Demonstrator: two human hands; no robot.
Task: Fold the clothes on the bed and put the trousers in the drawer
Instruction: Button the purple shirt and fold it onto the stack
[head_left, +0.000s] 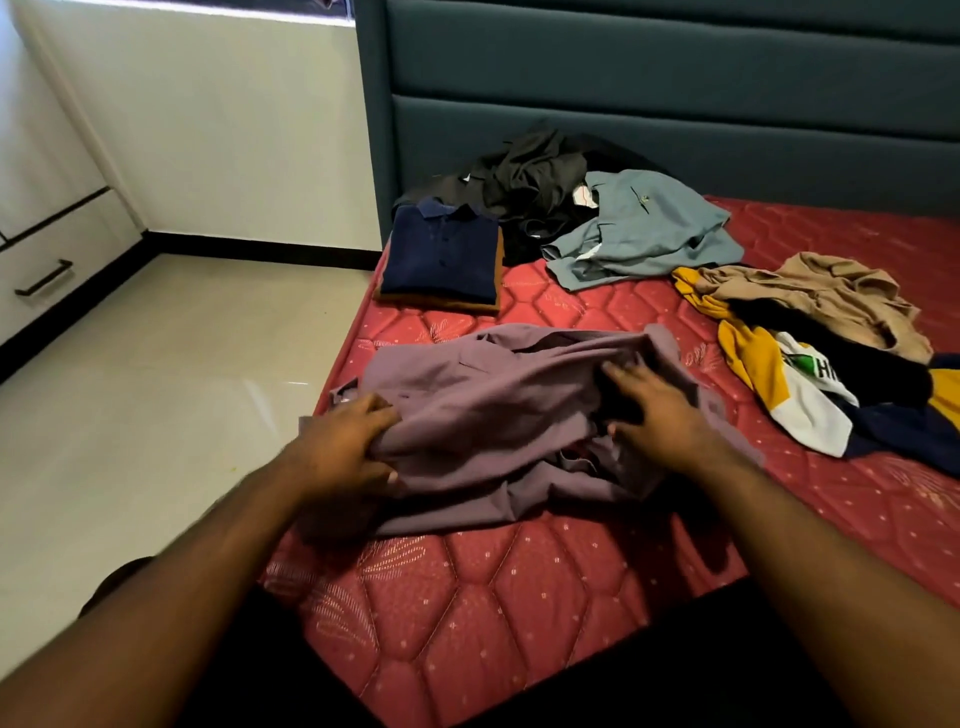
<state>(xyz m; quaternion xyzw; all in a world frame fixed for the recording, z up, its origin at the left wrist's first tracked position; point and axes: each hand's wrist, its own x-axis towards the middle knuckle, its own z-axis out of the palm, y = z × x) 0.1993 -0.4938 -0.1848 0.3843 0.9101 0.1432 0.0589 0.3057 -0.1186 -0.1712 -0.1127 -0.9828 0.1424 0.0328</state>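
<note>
1. Head view, your hands first: the fingers (376, 415) of your left hand (343, 452) are curled into the left edge of the mauve shirt (493, 415), bunching a fold of cloth between fingers and thumb.
2. Your right hand (654, 415) lies palm down on the right part of the same shirt, fingers straight and slightly spread, pressing the cloth and gripping nothing.
3. Both forearms reach in from the bottom corners and angle toward each other over the near edge of the bed.
4. The mauve shirt is soft, matte woven cloth, crumpled and unfolded, with its long axis running left to right across the near left part of the mattress (467, 623). Which end is the collar, you cannot tell.
5. The mattress is red, quilted in diamond shapes with pale leaf stitching.
6. Beyond the shirt, near the left edge, a folded navy polo (441, 260) sits squarely on a folded brown garment (500, 280), collar toward the headboard (675, 78).
7. Behind them lies a loose heap of dark clothes (524, 182), and just beside it a crumpled grey-blue shirt (649, 228).
8. To the right, a tan garment (831, 296) lies tangled with a yellow, white and navy top (779, 379).
9. The headboard is teal, padded in horizontal panels.
10. Across the glossy tiled floor (156, 389) stands a white drawer unit (52, 249) with a black bar handle, closed.
</note>
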